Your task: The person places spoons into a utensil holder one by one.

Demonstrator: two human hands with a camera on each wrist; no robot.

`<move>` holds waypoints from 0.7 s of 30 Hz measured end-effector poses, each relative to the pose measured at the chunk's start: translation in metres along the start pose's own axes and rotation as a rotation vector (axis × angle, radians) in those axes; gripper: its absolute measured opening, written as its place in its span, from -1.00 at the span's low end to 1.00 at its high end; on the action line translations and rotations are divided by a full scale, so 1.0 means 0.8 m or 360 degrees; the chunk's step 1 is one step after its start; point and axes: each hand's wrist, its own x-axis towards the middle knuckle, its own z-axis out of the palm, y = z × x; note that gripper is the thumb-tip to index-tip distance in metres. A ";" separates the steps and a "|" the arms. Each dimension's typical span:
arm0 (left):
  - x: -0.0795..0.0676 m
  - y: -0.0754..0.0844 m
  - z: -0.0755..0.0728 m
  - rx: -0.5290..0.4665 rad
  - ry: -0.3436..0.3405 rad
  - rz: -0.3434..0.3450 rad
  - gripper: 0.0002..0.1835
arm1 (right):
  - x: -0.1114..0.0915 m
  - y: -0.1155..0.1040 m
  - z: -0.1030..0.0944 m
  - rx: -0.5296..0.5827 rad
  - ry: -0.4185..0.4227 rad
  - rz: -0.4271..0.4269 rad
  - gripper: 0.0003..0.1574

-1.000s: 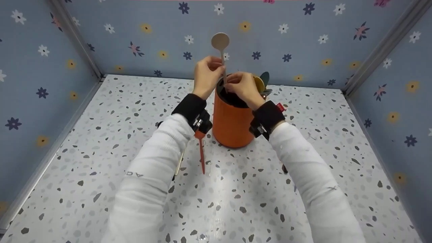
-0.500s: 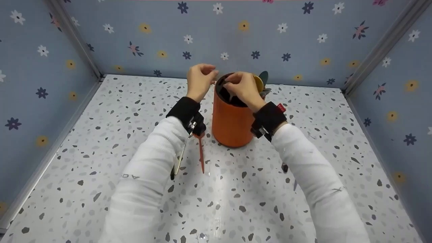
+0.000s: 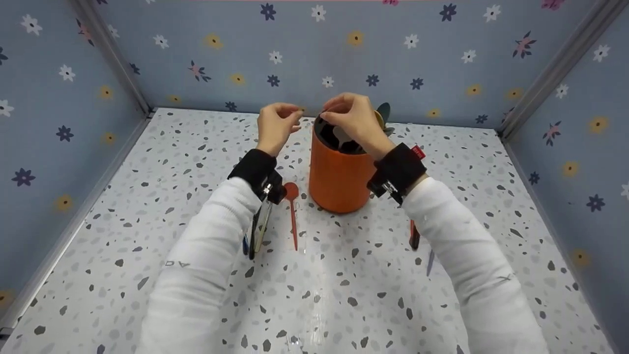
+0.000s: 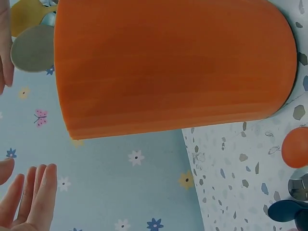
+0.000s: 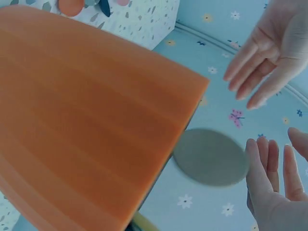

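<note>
An orange utensil holder (image 3: 339, 182) with a black inside stands upright on the table. Inside it is a beige spoon (image 5: 211, 156), its round head showing just past the rim in both wrist views. My right hand (image 3: 356, 118) is over the opening, fingers relaxed and apart from the spoon in the right wrist view. To the left of the rim my left hand (image 3: 277, 129) hovers with loosely bent fingers, holding nothing. A yellow utensil (image 4: 29, 17) and a dark green one (image 3: 384, 112) stick out at the holder's back right, partly hidden by my right hand.
A red spoon (image 3: 291, 191) lies left of the holder. Several slim handles (image 3: 260, 231) lie under my left forearm. By my right sleeve are a red and dark handle (image 3: 414, 238) and a bluish one (image 3: 430, 263). A flowered wall (image 3: 236, 54) closes the back.
The beige spoon has gone from upright above the holder, held by both hands, down into it. My left hand let go and moved left and down; my right hand let go and rose slightly.
</note>
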 end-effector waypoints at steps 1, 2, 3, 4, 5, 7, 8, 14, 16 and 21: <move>-0.001 -0.002 -0.002 0.0007 -0.0001 -0.0014 -0.76 | -0.002 -0.002 0.001 0.0005 -0.0013 -0.0008 -0.73; -0.001 -0.005 -0.004 0.0002 -0.0002 -0.0025 -0.76 | -0.004 -0.004 0.002 0.0007 -0.0025 -0.0020 -0.74; -0.002 -0.008 -0.006 0.0010 0.0000 -0.0027 -0.76 | -0.006 -0.006 0.004 0.0013 -0.0042 -0.0032 -0.75; -0.003 -0.011 -0.008 0.0018 0.0003 -0.0033 -0.76 | -0.009 -0.007 0.006 0.0019 -0.0060 -0.0035 -0.75; -0.003 -0.015 -0.010 0.0023 0.0006 -0.0044 -0.75 | -0.011 -0.007 0.008 0.0027 -0.0081 -0.0041 -0.75; -0.005 -0.023 -0.015 0.0045 0.0008 -0.0071 -0.75 | -0.017 -0.007 0.012 0.0048 -0.0130 -0.0068 -0.76; -0.006 -0.027 -0.018 0.0045 0.0011 -0.0080 -0.75 | -0.020 -0.006 0.014 0.0055 -0.0152 -0.0076 -0.76; -0.012 -0.055 -0.034 0.0071 0.0013 -0.0174 -0.74 | -0.038 0.011 0.026 0.0132 -0.0285 -0.0144 -0.79; -0.016 -0.064 -0.039 0.0096 0.0003 -0.0209 -0.73 | -0.044 0.021 0.030 0.0159 -0.0324 -0.0146 -0.80; -0.026 -0.092 -0.053 0.0147 -0.0013 -0.0295 -0.72 | -0.058 0.049 0.039 0.0197 -0.0399 -0.0119 -0.81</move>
